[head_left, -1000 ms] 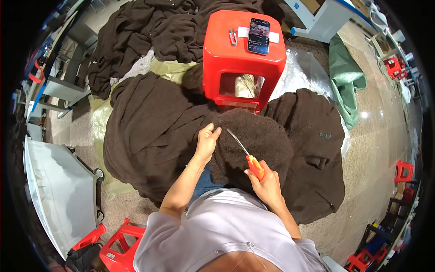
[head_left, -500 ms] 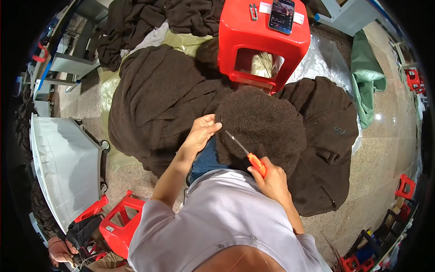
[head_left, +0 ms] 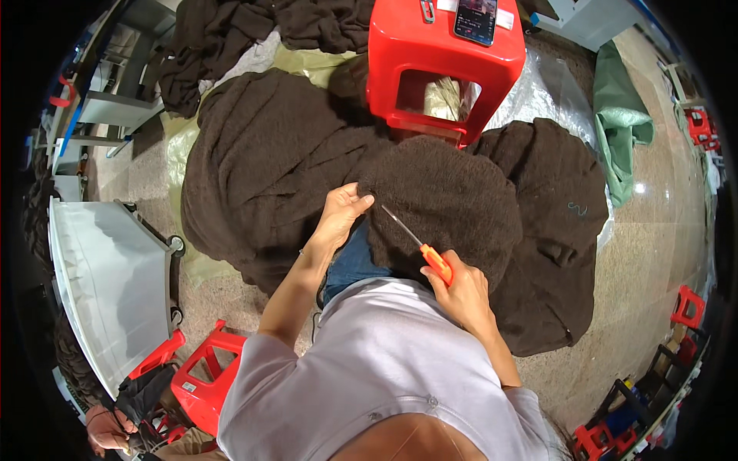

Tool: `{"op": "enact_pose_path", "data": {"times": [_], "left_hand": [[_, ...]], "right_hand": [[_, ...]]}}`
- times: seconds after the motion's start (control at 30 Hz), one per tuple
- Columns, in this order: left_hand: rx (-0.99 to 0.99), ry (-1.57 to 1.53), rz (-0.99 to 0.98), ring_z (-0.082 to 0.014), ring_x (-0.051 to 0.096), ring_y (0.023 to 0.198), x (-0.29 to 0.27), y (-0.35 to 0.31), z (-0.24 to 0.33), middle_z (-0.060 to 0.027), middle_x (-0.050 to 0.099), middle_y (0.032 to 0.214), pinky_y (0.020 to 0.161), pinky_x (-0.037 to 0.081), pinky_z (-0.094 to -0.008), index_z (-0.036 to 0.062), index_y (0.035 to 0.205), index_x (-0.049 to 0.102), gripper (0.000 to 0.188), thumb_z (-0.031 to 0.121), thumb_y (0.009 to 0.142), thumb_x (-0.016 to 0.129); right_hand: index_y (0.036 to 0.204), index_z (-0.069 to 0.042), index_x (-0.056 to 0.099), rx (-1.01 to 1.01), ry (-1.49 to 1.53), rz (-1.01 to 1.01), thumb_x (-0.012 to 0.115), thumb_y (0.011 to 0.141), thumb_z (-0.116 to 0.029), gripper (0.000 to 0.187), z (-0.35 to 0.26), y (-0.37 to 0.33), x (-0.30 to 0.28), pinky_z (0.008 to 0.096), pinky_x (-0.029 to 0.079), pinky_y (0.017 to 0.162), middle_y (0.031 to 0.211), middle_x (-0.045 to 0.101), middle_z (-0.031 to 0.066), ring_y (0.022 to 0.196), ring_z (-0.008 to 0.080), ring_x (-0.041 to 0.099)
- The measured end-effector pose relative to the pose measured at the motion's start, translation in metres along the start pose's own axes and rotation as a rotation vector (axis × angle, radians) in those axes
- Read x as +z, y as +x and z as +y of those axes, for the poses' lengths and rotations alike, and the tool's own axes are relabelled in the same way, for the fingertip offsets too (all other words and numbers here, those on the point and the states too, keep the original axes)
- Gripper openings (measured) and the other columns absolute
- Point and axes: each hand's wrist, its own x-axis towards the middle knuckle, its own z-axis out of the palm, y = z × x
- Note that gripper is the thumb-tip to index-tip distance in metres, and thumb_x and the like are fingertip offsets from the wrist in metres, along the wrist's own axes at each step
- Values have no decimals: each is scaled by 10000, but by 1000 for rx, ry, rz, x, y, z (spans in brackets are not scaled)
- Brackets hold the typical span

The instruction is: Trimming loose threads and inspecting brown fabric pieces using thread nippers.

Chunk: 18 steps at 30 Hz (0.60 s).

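Note:
Brown fuzzy knit fabric (head_left: pixel 453 200) lies bunched over my lap. My left hand (head_left: pixel 342 215) is closed in a pinch on the fabric's left edge, thumb against the fingers. My right hand (head_left: pixel 463 290) wraps round the orange handle of a slim tool (head_left: pixel 437 263) with a thin metal shaft. Its shaft points up and left across the fabric, with the tip a short way from my left fingertips. Whether the tip touches the fabric, I cannot tell.
More brown fabric is heaped to the left (head_left: pixel 261 154) and right (head_left: pixel 546 246). Ahead stands a red stool (head_left: pixel 446 50) bearing a phone (head_left: pixel 477 21) and small thread snips (head_left: pixel 427 11). A white wheeled cart (head_left: pixel 115 269) and another red stool (head_left: pixel 201 384) are at my left.
The whole view has shifted slightly, and the stool ahead sits higher in it. Both hands keep nearly the same grip, with the tool tip still close to my left fingers.

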Motion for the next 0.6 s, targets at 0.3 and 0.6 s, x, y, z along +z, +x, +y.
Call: {"op": "enact_pose_path", "data": {"times": [0.3,0.6], "left_hand": [[-27,110,-1,-117,642,937,-4,-1,-8,-88,695,1081,841,492,-256,-29,1134,630,224,-17,913,594],[23,68,53,-85,626,857,2,-7,3,-45,693,1007,786,489,-237,2,1078,630,161,-1,921,593]], "right_hand": [[944,-35,605,-10,31,13,706,875,-276,270,2,0,3,438,481,551,653,621,205,645,404,643],[922,-33,598,22,61,28,712,866,-271,270,3,-4,2,442,484,573,655,620,204,656,408,643]]}}
